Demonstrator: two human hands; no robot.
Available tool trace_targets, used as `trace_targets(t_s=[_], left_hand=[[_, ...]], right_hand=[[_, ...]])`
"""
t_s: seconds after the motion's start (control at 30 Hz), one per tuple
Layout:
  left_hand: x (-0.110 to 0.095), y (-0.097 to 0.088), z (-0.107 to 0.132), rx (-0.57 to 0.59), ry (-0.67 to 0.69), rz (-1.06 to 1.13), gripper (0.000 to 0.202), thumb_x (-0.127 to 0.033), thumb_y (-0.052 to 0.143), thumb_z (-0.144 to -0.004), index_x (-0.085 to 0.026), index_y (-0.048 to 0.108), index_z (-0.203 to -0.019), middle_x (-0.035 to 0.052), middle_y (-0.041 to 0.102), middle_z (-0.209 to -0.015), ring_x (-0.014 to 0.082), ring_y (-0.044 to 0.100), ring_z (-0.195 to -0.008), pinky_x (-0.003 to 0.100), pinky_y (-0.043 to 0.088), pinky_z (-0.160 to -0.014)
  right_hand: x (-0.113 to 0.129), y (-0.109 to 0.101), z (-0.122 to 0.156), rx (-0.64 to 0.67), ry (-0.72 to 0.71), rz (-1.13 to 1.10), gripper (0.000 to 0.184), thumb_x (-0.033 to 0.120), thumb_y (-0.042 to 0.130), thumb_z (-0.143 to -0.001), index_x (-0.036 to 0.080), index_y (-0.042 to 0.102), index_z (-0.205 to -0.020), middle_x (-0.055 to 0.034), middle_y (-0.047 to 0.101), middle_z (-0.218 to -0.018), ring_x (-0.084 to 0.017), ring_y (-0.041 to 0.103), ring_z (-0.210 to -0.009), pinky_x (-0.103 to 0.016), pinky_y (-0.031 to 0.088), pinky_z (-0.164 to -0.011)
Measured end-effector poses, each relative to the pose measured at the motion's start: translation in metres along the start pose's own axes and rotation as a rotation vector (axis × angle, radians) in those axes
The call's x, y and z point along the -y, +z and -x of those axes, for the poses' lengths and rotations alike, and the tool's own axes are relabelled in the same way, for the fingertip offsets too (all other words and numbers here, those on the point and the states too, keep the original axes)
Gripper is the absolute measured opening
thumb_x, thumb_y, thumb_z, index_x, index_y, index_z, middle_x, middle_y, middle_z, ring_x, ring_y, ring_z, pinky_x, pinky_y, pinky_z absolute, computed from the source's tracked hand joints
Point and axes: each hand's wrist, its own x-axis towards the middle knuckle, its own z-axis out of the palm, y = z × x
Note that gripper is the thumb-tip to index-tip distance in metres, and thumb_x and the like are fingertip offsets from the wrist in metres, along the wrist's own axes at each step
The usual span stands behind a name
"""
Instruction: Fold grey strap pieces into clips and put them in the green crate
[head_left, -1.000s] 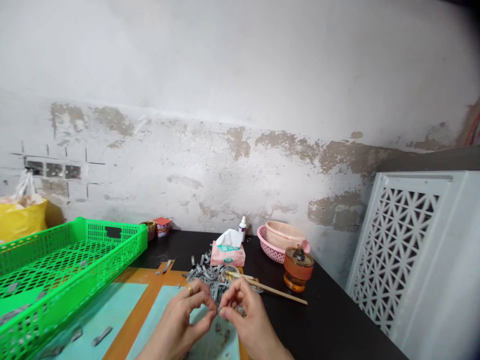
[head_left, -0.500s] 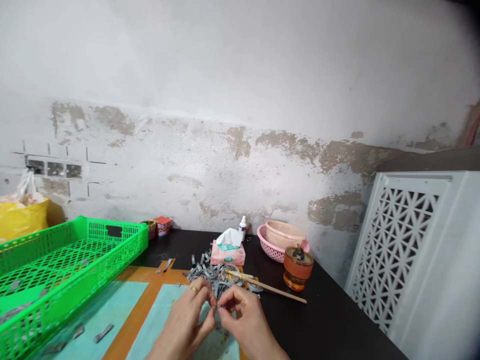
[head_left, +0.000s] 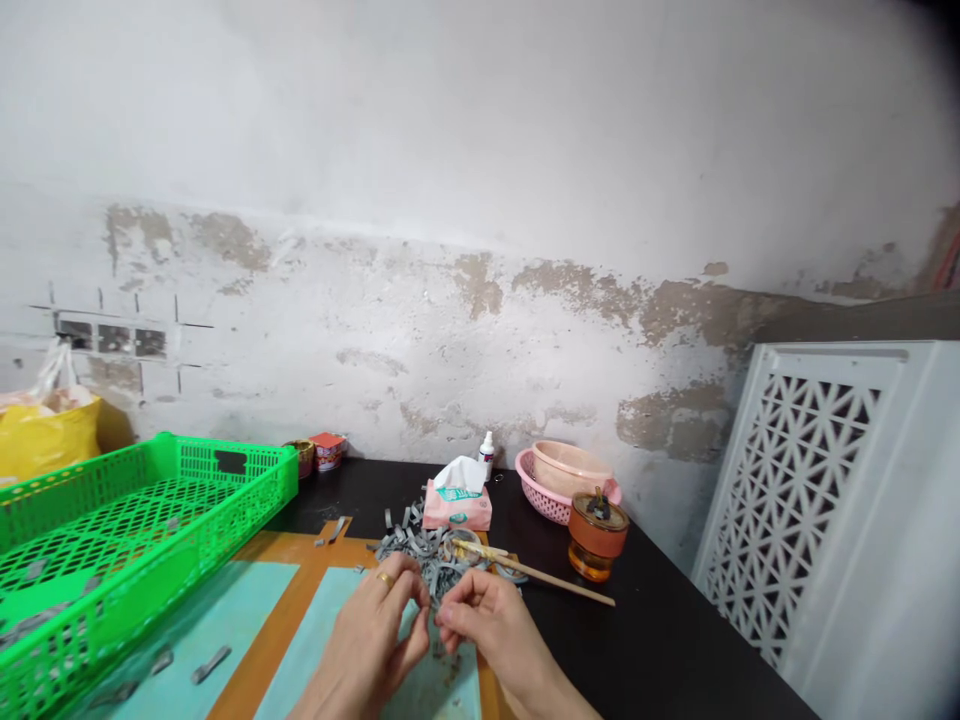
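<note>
While curled, hands (head_left: 495, 622) (near strips (head_left: 411, 541))

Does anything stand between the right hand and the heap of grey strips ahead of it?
Nothing visible stands between the right hand and the heap's near side. A wooden stick lies across the right part of the grey strips.

Your left hand (head_left: 379, 635) and right hand (head_left: 487, 625) are side by side above the mat (head_left: 319, 620), before a pile of strips (head_left: 409, 540). Behind that pile lies the tissue pack (head_left: 456, 512), with a bottle (head_left: 487, 460) behind it. Left of you sits the crate (head_left: 225, 540); to your right, a jar (head_left: 596, 538) stands before a bowl (head_left: 571, 468) in a basket (head_left: 541, 500).
</note>
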Motion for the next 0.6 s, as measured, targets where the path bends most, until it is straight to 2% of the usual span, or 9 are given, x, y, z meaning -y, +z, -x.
trace_targets(t_s=[0.1, 0.17, 0.23, 0.37, 0.6], left_hand=[[-0.0004, -0.0001, 0.0018, 0.018, -0.075, 0.131, 0.012, -0.015, 0.047, -0.086, -0.023, 0.052, -0.079, 0.0037, 0.062, -0.086, 0.0199, 0.063, -0.075, 0.031, 0.052, -0.068], [0.0002, -0.0001, 0.0025, 0.037, -0.152, 0.251, 0.005, -0.023, 0.049, -0.089, -0.023, 0.053, -0.091, 0.003, 0.062, -0.088, 0.0195, 0.063, -0.078, 0.03, 0.051, -0.072], [0.002, 0.0001, 0.0023, 0.091, -0.208, 0.348, 0.011, -0.03, 0.053, -0.089, -0.023, 0.056, -0.097, 0.0026, 0.064, -0.088, 0.0195, 0.062, -0.078, 0.029, 0.05, -0.07], [0.0051, -0.0001, -0.0001, 0.168, -0.257, 0.378, 0.029, -0.039, 0.049, -0.091, -0.02, 0.06, -0.072, 0.0016, 0.063, -0.07, 0.0194, 0.059, -0.066, 0.027, 0.043, -0.062], [0.0016, -0.0029, -0.0004, 0.132, -0.294, 0.375, 0.036, -0.04, 0.045, -0.092, -0.019, 0.062, -0.069, 0.0028, 0.062, -0.07, 0.021, 0.058, -0.067, 0.029, 0.041, -0.063]], right_hand=[[-0.0019, -0.001, -0.0009, 0.016, 0.027, -0.04, 0.034, 0.039, 0.081, -0.059, 0.013, 0.061, -0.067, -0.0001, 0.062, -0.055, -0.01, 0.055, -0.049, -0.022, 0.043, -0.054], [-0.004, -0.0023, -0.0024, 0.02, 0.035, -0.065, 0.039, 0.044, 0.082, -0.058, 0.012, 0.061, -0.069, 0.0005, 0.061, -0.054, -0.009, 0.054, -0.049, -0.022, 0.043, -0.053], [-0.0056, -0.0033, -0.0039, 0.023, 0.039, -0.083, 0.043, 0.047, 0.083, -0.056, 0.012, 0.062, -0.069, 0.0, 0.062, -0.056, -0.009, 0.054, -0.049, -0.022, 0.043, -0.053], [-0.0054, -0.0024, -0.0043, 0.032, 0.041, -0.066, 0.046, 0.05, 0.083, -0.057, 0.011, 0.065, -0.074, -0.0018, 0.064, -0.059, -0.009, 0.056, -0.052, -0.024, 0.046, -0.057], [-0.0074, 0.0031, -0.0045, -0.059, -0.064, 0.066, 0.039, 0.044, 0.083, -0.056, 0.013, 0.064, -0.071, 0.0001, 0.062, -0.057, -0.011, 0.056, -0.051, -0.024, 0.046, -0.053]])
